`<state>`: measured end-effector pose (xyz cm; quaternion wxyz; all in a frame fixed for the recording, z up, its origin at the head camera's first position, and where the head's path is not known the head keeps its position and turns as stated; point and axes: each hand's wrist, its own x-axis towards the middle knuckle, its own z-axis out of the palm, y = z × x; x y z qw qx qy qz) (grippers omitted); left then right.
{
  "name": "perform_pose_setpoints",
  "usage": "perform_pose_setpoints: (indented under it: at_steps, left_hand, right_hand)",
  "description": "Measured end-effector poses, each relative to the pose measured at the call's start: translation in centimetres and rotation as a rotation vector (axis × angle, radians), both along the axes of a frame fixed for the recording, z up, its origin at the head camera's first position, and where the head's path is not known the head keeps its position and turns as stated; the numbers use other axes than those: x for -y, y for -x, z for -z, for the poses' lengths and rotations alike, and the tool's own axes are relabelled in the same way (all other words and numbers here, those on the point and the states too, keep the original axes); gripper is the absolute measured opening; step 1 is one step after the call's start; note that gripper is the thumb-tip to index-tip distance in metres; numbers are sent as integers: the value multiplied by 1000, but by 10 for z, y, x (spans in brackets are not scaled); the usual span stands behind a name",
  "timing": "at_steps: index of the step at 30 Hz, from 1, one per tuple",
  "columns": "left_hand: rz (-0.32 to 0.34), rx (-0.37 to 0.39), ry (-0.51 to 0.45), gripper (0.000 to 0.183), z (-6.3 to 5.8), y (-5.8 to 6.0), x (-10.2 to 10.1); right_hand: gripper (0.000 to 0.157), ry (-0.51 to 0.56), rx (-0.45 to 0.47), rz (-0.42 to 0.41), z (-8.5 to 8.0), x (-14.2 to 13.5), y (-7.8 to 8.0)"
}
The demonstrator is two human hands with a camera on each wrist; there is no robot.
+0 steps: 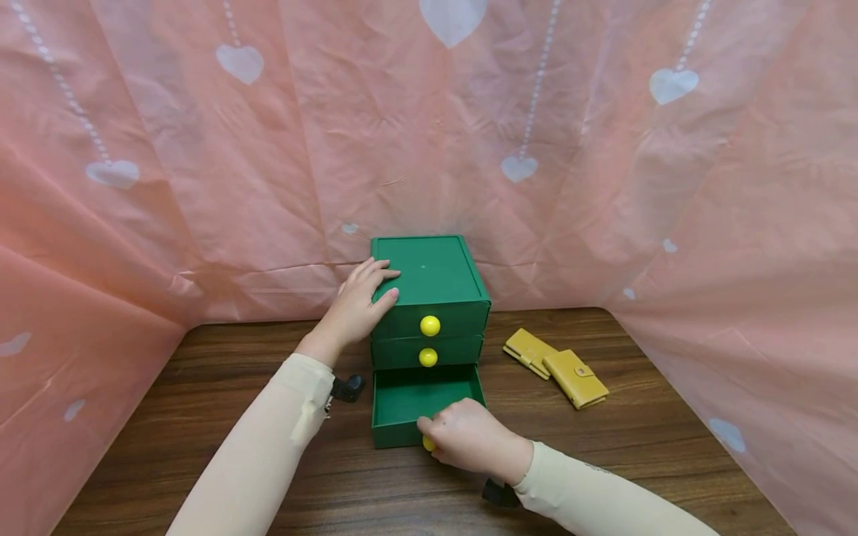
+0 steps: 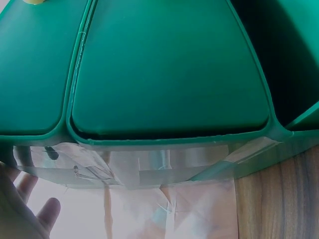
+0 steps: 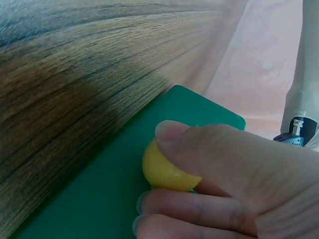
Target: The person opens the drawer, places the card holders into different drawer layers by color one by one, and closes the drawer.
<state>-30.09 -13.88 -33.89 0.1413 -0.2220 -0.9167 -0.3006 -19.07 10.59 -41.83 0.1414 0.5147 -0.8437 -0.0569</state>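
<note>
A green cabinet (image 1: 432,269) with three drawers, each with a round yellow knob, stands on the table. Its bottom drawer (image 1: 409,402) is pulled out, and its inside shows bare green. My right hand (image 1: 472,439) pinches the bottom drawer's yellow knob (image 3: 164,169) between thumb and fingers. My left hand (image 1: 355,305) rests on the cabinet's top left edge with its fingers spread. The top drawer (image 1: 395,321) and the middle drawer (image 1: 395,353) are closed. In the left wrist view, the fingers (image 2: 47,214) show at the lower left beside the cabinet's side.
Two yellow wallets (image 1: 529,351) lie partly overlapping on the wooden table (image 1: 221,409), right of the cabinet. A pink curtain (image 1: 429,149) with white hearts hangs behind and along both sides of the table.
</note>
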Motion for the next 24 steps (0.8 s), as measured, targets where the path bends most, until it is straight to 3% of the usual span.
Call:
perform_pose_setpoints:
  at_steps: [14,24]
  left_hand:
    - [-2,-5,7,47,0,0,0]
    - [-1,-5,3,47,-1,-1,-1]
  right_hand:
    - [19,37,96,-13,-9,-4,3]
    - [26,68,128,-3,-20,-11,6]
